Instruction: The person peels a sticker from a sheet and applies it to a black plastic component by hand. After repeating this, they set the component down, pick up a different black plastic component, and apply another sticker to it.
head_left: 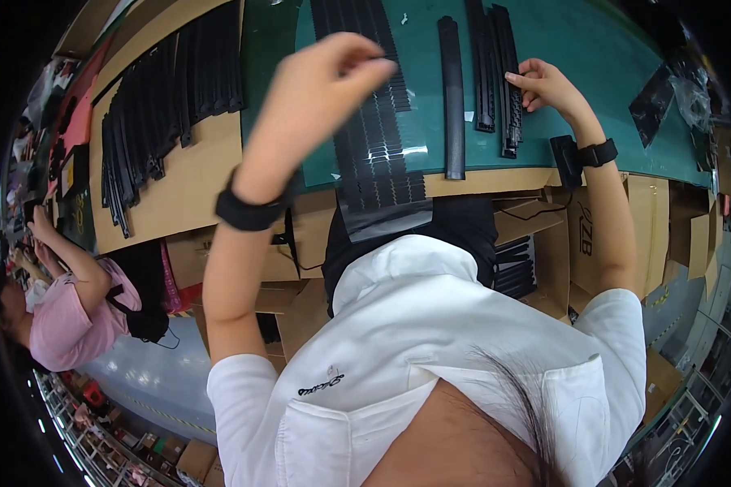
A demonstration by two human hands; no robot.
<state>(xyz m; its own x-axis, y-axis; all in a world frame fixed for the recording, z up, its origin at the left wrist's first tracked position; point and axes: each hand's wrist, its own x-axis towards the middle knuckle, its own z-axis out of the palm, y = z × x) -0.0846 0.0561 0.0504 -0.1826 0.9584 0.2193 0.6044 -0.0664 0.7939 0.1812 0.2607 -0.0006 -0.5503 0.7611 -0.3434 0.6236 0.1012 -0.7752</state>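
My left hand (333, 77) is raised over a sheet of black stickers with zigzag edges (374, 150), its thumb and fingers curled together and slightly blurred. Whatever they may hold does not show. My right hand (548, 89) grips the edge of a long black plastic strip (509, 122) on the green mat, thumb on top and fingers curled at its side. Left of that strip lies another dark strip (483, 73). A single smooth black strip (452, 105) rests between these and the sticker sheet, whose clear lower end hangs over the table edge.
Many black strips (175, 89) are laid in a row on cardboard at the left. Clear plastic film (690, 97) lies far right on the green mat (577, 40). Open cardboard boxes (617, 235) stand under the table edge. A person in pink (81, 308) works at the left.
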